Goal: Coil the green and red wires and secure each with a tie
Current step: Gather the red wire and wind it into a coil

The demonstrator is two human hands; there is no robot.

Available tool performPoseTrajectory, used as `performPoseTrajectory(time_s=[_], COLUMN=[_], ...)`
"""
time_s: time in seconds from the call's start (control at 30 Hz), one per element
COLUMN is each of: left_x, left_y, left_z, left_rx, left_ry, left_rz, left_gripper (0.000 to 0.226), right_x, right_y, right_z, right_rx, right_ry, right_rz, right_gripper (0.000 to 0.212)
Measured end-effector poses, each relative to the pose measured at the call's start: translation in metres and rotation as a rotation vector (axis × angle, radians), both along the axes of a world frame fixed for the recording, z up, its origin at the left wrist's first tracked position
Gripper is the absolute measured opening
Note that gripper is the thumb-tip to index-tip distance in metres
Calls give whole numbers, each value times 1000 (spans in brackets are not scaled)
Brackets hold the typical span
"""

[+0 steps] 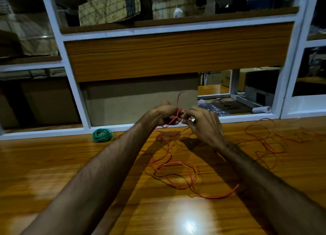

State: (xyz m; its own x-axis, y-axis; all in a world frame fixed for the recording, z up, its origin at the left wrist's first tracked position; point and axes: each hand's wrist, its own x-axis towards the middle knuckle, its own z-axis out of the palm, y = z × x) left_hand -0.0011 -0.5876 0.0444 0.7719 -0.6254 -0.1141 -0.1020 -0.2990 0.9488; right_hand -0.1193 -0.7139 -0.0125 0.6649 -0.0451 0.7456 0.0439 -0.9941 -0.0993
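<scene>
Nearby, green coil [102,135] on table [53,164], both hands [165,115] [202,123] pinching red wire [176,166]

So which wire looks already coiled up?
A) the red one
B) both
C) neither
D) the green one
D: the green wire sits as a tight bundle at the back edge of the table, while the red wire sprawls loose across it, one end held up between the left hand and right hand.
</scene>
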Motion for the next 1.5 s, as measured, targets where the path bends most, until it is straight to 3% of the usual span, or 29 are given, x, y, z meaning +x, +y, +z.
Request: performPoseTrajectory(time_s=[0.17, 0.3, 0.33, 0.43, 0.5, 0.63, 0.8, 1.0, 1.07, 1.17, 1.5], left_x=[-2, -1, -2, -1, -2, -8, -29, -63, -79, -100, -131], left_y=[-2, 2, 3, 6, 6, 6, 19, 70, 84, 99, 135], left_z=[3, 8, 9, 9, 11, 19, 34, 22, 17, 13, 7], left_rx=[-121, -239, -259, -308, -329, -389, -397, -306, -369, -470, -617], left_ry=[-235, -208, -194, -189, -219, -301, -500, -212, -71, -44, 167], left_rz=[78, 126, 121, 115, 121, 104, 16, -247, -248, -194, -197], left_gripper=[16, 3, 9, 18, 13, 12, 14, 33, 28, 13, 32], right_x=[1, -1, -1, -1, -1, -3, -9, -19, -25, -36, -72], right_y=[-6, -15, -16, -20, -22, -25, -30, -33, -26, -10, 39], right_z=[9, 17, 17, 16, 16, 21, 29, 46, 58, 80, 124], right_rx=[318, 536, 553, 526, 450, 391, 358, 400, 414, 417, 328], right_ry=[91, 112, 132, 181, 185, 181, 37, 10, 62, 104, 306], right_rz=[182, 198, 195, 155, 99, 8, -71, 65, 138, 208, 257], right_gripper=[19, 21, 22, 29, 32, 23, 19, 12, 11, 11, 8])
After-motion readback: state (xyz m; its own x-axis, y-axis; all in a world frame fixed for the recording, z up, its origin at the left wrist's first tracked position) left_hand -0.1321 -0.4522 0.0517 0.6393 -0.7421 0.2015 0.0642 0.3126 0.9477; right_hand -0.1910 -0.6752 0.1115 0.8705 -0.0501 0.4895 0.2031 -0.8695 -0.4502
